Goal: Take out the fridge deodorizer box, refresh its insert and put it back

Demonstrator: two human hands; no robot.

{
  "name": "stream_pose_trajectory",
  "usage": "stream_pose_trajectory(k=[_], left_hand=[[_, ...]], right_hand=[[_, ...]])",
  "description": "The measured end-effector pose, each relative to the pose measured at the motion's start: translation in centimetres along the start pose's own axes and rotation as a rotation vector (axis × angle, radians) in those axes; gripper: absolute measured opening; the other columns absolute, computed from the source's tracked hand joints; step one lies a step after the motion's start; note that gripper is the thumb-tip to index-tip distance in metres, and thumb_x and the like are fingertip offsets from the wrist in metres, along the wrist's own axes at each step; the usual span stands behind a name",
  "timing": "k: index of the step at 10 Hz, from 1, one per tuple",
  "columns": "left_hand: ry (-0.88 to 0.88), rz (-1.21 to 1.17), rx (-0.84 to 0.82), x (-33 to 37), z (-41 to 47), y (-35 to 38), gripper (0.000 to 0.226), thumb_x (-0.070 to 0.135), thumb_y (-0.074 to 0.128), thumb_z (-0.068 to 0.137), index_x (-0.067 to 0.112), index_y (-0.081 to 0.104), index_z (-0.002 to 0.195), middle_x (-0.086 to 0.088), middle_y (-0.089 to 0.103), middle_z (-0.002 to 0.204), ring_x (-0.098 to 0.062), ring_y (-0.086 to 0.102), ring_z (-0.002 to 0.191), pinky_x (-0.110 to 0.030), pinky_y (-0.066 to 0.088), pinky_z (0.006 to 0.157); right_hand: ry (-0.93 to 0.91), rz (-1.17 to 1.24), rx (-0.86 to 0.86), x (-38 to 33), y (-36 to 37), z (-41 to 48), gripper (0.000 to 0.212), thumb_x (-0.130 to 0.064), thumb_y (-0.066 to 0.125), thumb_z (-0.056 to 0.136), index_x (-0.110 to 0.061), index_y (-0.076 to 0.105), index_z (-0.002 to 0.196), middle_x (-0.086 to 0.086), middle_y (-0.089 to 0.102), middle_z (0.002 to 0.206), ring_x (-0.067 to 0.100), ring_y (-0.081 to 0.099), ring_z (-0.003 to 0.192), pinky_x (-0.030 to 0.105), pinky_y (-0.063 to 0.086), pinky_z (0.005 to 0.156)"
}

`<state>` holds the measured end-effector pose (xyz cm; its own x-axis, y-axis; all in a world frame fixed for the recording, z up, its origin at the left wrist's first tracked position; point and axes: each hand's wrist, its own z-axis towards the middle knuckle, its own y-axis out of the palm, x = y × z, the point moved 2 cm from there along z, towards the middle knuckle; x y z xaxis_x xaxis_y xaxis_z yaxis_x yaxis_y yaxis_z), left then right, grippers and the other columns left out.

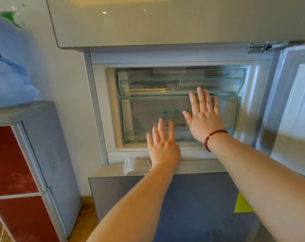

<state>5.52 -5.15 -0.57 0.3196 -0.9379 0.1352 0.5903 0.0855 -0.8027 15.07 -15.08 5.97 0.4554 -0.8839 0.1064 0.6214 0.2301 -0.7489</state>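
Head camera looks down at an open middle compartment of a fridge (96, 105), with its door (294, 109) swung out to the right. Inside are two clear plastic drawers, one above the other: the upper drawer (181, 82) is shallow, and the lower drawer (144, 117) is deeper and has small blue marks on its front.

Both hands are spread flat with the fingers apart, and they hold nothing. The left hand (163, 145) is in front of the lower edge of the lower drawer, near its middle. The right hand (205, 116) is higher, in front of the right half of the same drawer, and its fingertips reach the drawer's top edge. I cannot tell if the palms touch the plastic. The right wrist has a red bead bracelet (213, 137), and one finger has a thin ring.

A small white packet (137, 165) lies on the ledge on top of the closed bottom door (165, 206), near the left end of the ledge, just beside the left wrist. I cannot tell whether it is the deodorizer box.
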Motion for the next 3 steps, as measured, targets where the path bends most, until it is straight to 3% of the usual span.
stream_pose_trajectory(k=[1, 2, 3], left_hand=[[0.093, 0.005, -0.093, 0.8, -2.0, 1.3, 0.046, 0.023, 0.044, 0.089, 0.015, 0.037, 0.134, -0.012, 0.041, 0.138, -0.032, 0.038, 0.121, -0.040, 0.030, 0.104], [0.031, -0.171, -0.075, -0.3, -2.5, 2.1, 0.033, 0.022, 0.044, 0.085, 0.016, 0.049, 0.116, -0.006, 0.051, 0.118, -0.028, 0.043, 0.105, -0.036, 0.036, 0.094], [0.035, -0.225, 0.059, -0.5, -3.3, 2.1, 0.026, 0.024, 0.044, 0.083, 0.015, 0.057, 0.103, -0.004, 0.059, 0.103, -0.026, 0.050, 0.094, -0.038, 0.046, 0.086]], right_hand=[[0.017, 0.039, -0.019, -0.3, -0.4, -0.2, 0.064, -0.048, 0.010, 0.099, -0.020, -0.013, 0.152, 0.007, -0.017, 0.162, 0.024, -0.015, 0.149, 0.046, -0.010, 0.119], [0.016, 0.158, -0.038, -0.3, -1.0, -0.5, 0.065, -0.043, 0.020, 0.100, -0.020, -0.010, 0.153, 0.007, -0.014, 0.163, 0.024, -0.014, 0.149, 0.045, -0.007, 0.120], [0.031, 0.333, -0.020, -0.5, -1.3, -1.6, 0.070, -0.035, 0.035, 0.098, -0.021, -0.005, 0.154, 0.007, -0.012, 0.163, 0.023, -0.011, 0.150, 0.045, -0.001, 0.121]])
